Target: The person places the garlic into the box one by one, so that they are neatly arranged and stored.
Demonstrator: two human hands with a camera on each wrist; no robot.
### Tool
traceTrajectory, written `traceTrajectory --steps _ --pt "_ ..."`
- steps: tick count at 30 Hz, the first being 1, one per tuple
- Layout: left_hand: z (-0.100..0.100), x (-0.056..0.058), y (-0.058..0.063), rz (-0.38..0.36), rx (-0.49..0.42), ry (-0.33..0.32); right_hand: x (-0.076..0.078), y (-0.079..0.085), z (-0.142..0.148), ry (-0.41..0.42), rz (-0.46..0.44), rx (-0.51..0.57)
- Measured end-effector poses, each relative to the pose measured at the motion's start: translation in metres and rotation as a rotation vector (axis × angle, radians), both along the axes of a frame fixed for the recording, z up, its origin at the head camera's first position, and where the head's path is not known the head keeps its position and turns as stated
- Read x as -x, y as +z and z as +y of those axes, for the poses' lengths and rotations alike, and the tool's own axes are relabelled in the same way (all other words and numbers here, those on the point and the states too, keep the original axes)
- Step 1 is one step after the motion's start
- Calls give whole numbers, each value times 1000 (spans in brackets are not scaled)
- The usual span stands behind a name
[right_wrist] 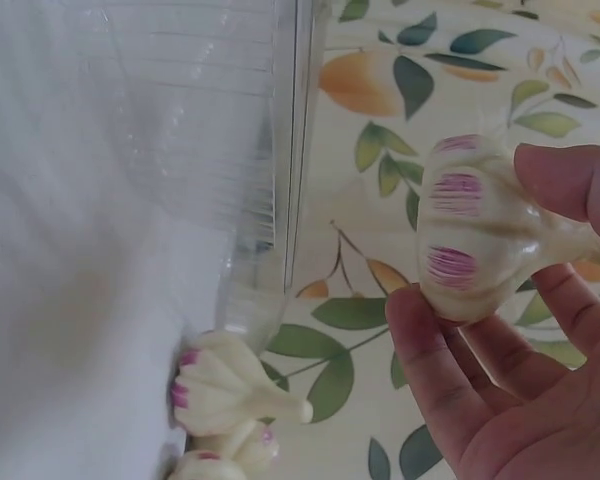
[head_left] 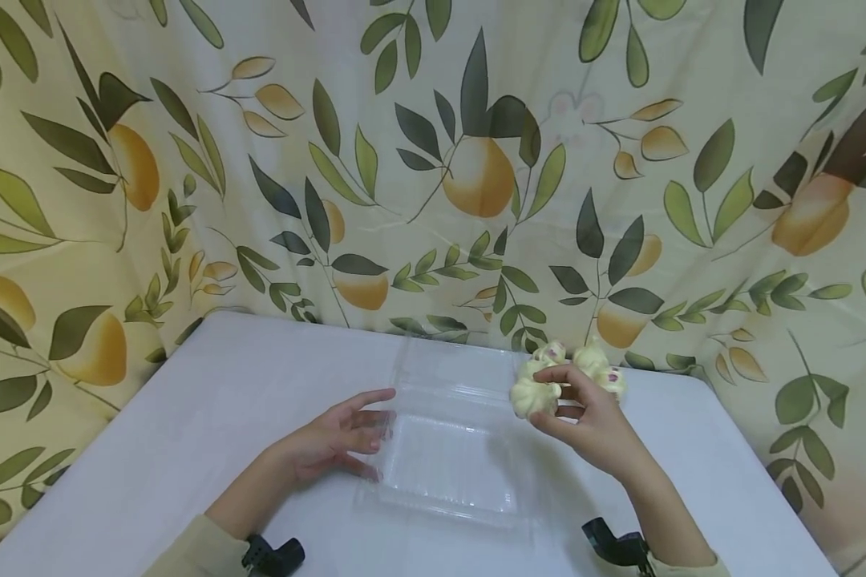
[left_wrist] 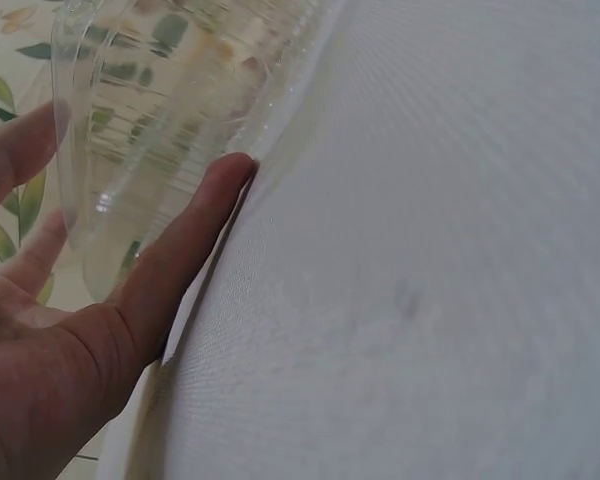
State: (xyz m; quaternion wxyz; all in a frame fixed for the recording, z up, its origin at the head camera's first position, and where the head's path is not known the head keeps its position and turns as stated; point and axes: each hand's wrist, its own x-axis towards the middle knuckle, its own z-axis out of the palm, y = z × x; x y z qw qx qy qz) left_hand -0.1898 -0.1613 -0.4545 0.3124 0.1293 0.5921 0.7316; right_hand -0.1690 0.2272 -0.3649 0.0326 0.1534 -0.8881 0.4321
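Between the thumb and fingers of my right hand (head_left: 597, 421) is a cream garlic bulb (head_left: 533, 398), raised off the table. Its purple-streaked side and stem show in the right wrist view. A clear plastic box (head_left: 447, 469) lies in the middle with its lid (head_left: 455, 365) folded back toward the curtain. My left hand (head_left: 335, 437) rests against the left side of the box, fingers spread and fairly straight. In the left wrist view the thumb (left_wrist: 185, 235) lies along the box's edge. More garlic bulbs (head_left: 590, 359) sit behind the right hand, partly hidden by it.
A white-covered table (head_left: 245, 377) carries everything. Behind it hangs a curtain (head_left: 418, 160) printed with leaves and orange fruit, close to the table's back edge. Dark wrist cameras (head_left: 274, 557) are strapped to both forearms.
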Motion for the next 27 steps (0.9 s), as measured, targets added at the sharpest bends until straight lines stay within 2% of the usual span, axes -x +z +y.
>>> traceTrajectory --steps 12,20,27 --pt "-1 -4 -3 -17 28 -16 -11 -17 -4 0 53 28" --pt "4 -4 -2 -11 15 2 -5 -16 -6 42 73 11" --pt "6 -3 -1 -7 -8 6 3 -12 -6 78 47 8"
